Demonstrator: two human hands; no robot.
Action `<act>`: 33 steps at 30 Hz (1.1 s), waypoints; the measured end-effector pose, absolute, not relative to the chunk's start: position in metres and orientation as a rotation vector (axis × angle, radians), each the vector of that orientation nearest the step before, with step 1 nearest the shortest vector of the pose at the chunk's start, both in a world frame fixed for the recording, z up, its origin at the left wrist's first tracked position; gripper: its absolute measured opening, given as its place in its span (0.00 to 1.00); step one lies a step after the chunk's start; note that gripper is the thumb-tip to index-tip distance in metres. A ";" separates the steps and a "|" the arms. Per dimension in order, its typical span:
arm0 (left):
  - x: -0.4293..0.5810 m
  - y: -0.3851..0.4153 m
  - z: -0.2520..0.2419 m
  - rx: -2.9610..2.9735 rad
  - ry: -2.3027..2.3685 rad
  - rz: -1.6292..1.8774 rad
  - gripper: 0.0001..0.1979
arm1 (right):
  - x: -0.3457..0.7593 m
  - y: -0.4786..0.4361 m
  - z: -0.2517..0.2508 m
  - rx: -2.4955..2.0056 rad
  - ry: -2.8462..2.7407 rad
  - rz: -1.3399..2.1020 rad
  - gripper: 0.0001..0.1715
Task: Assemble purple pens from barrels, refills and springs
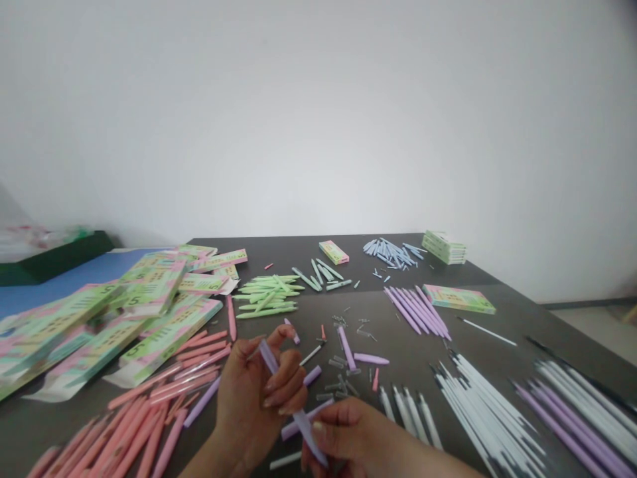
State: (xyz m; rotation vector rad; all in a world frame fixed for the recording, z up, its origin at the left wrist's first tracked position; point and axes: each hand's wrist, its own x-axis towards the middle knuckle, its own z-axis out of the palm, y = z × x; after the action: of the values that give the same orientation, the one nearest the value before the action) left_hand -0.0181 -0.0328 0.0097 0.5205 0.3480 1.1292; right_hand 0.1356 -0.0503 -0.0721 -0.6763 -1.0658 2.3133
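A light purple pen barrel (304, 428) runs slantwise from my left hand to my right hand. My left hand (256, 392) is closed around its upper part, and the fingers hide the middle, so I cannot tell if it is one piece or two joined. My right hand (361, 431) pinches the lower end between thumb and fingers. Just beyond the hands lie purple barrel parts (347, 348), small clear plastic pieces (343, 385) and a pen refill (311, 355). White refills (408, 411) lie close to my right hand.
Pink pens (134, 431) and printed boxes (159, 332) crowd the left. Green pens (269, 295), blue pens (391, 252) and stacked boxes (444, 247) lie farther back. Purple pens (415, 310), white refills (488, 405) and more purple barrels (562, 425) cover the right.
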 end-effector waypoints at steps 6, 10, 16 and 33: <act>-0.014 -0.035 0.019 0.455 0.340 1.159 0.23 | 0.137 -0.042 -0.077 -0.746 -1.026 2.234 0.25; -0.013 -0.035 0.020 0.502 0.330 1.168 0.24 | 0.139 -0.038 -0.073 -0.695 -1.065 2.187 0.29; -0.012 -0.031 0.011 0.651 0.442 1.257 0.15 | 0.143 -0.038 -0.063 -0.700 -1.072 2.171 0.26; 0.000 -0.037 0.015 0.946 0.823 1.513 0.26 | 0.165 -0.035 -0.018 -0.764 -0.938 2.194 0.22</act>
State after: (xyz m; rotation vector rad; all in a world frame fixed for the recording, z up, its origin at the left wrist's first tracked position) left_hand 0.0004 -0.0375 0.0145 0.9458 0.8227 1.5129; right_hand 0.1647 -0.0346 -0.0177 -0.7637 -0.9384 2.1936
